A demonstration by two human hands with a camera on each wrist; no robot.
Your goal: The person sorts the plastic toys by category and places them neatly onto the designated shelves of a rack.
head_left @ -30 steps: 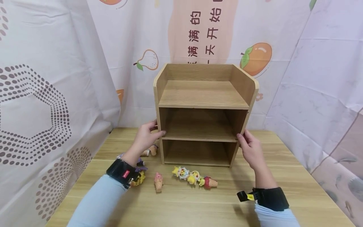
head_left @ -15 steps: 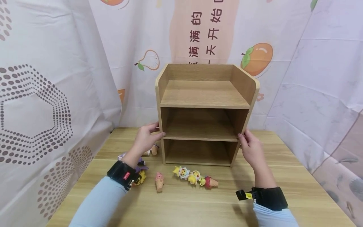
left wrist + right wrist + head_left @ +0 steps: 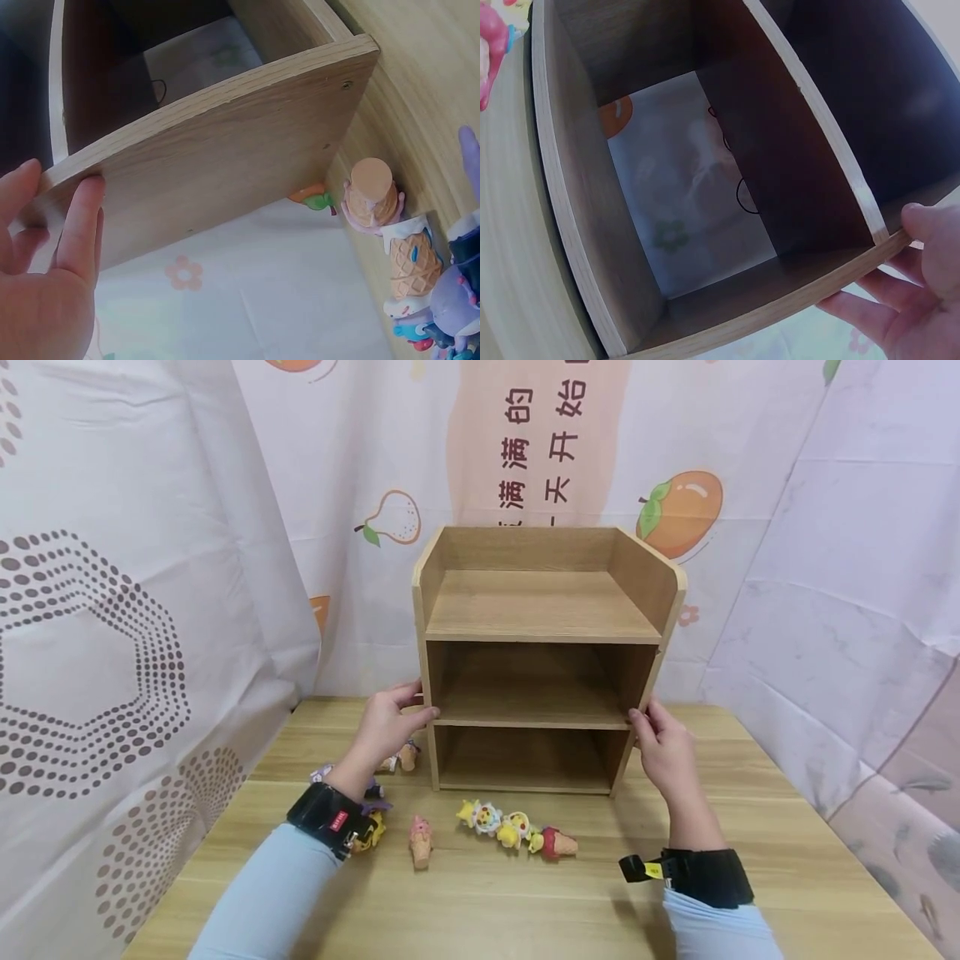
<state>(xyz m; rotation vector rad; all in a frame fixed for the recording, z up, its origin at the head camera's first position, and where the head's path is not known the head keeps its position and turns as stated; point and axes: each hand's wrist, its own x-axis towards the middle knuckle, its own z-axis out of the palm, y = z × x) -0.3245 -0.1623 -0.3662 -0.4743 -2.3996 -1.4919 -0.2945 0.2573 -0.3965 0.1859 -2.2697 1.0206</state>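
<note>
A small wooden shelf [image 3: 543, 606] with an open top tray and two compartments stands upright at the table's middle. My left hand [image 3: 386, 727] holds its left side panel, with the thumb at the front edge and the fingers on the outer face. On the opposite panel, my right hand [image 3: 667, 752] grips at about the same height, just by the middle board. The right wrist view shows this thumb [image 3: 915, 219] on the front edge and fingers underneath. A thin dark gap runs along the shelf's base there; whether the base touches the table I cannot tell.
Before the shelf lie a pink ice-cream-cone figure [image 3: 421, 843], several yellow-and-white figures [image 3: 485, 818] and a red-topped cone figure [image 3: 558, 843]. More cone figures [image 3: 415, 262] and purple ones [image 3: 454, 300] lie left of the shelf. A printed curtain [image 3: 360, 443] hangs behind.
The shelf and both hands have shifted very slightly to the right and back. Both holds on the side panels look the same, and the small figures have stayed in place.
</note>
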